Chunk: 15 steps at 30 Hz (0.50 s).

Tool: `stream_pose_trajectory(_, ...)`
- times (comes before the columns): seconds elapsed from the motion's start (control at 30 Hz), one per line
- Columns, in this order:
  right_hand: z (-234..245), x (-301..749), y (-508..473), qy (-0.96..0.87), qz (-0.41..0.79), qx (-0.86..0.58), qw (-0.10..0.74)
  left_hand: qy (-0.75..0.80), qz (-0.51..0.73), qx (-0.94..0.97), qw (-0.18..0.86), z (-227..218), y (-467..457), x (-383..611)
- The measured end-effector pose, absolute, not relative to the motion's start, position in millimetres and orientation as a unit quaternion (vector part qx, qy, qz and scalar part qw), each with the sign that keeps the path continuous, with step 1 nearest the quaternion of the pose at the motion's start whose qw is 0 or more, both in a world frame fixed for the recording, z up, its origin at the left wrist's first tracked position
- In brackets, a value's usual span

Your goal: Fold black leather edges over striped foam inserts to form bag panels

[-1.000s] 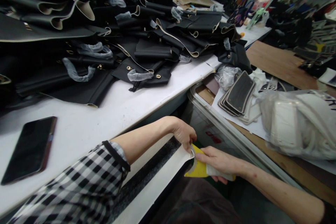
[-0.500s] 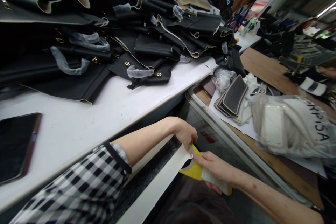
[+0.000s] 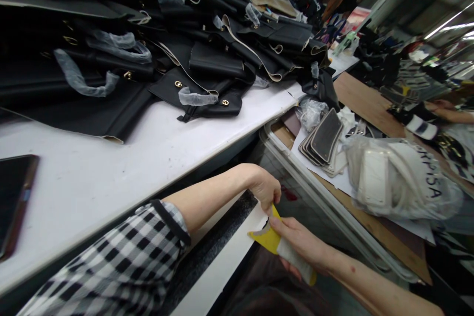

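Note:
My right hand [image 3: 301, 242] is closed around a curled yellow sheet with a greyish-white part [image 3: 266, 240], perhaps a rolled strip; its exact kind does not show. Bent down at the wrist, my left hand [image 3: 264, 188] pinches at the upper edge of that yellow piece, by the end of a long white strip [image 3: 220, 266]. The left fingertips are partly hidden, so what lies between them is unclear. Beside the white strip runs a dark speckled band [image 3: 215, 239], both sloping down under my checked sleeve.
Black bags [image 3: 211, 98] with plastic-wrapped handles pile up on the white table [image 3: 148, 158]. A phone [image 3: 17, 202] lies at its left. On the right, a lower surface bears stacked dark panels [image 3: 326, 133] and a plastic bag of white pieces [image 3: 400, 177]. People are in the background.
The yellow piece has shifted slightly left and tilted in my right hand, and more of its edge now meets my left fingers. My view has turned a little.

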State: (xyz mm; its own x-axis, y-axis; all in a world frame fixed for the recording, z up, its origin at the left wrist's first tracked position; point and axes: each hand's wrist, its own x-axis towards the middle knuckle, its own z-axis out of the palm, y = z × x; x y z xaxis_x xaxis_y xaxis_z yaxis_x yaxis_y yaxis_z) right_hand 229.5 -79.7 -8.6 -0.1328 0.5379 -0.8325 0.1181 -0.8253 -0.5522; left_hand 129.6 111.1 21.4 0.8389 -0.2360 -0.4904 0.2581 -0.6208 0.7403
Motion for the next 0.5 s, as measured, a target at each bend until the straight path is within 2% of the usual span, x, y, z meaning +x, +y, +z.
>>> stream_pose_trajectory(0.27, -13, 218, -71, -0.249, 0.714, -0.637, 0.152, 0.025, -0.283, 0.857, 0.43, 35, 111, 121)
stream_pose_trajectory(0.37, -13, 211, -75, -0.2, 0.728, -0.635, 0.162, 0.05, -0.273, 0.875, 0.397, 41, 110, 113)
stream_pose_trajectory(0.5, -8, 198, -82, -0.167, 0.746, -0.617, 0.184, 0.16, -0.227, 0.905, 0.323, 43, 106, 101)
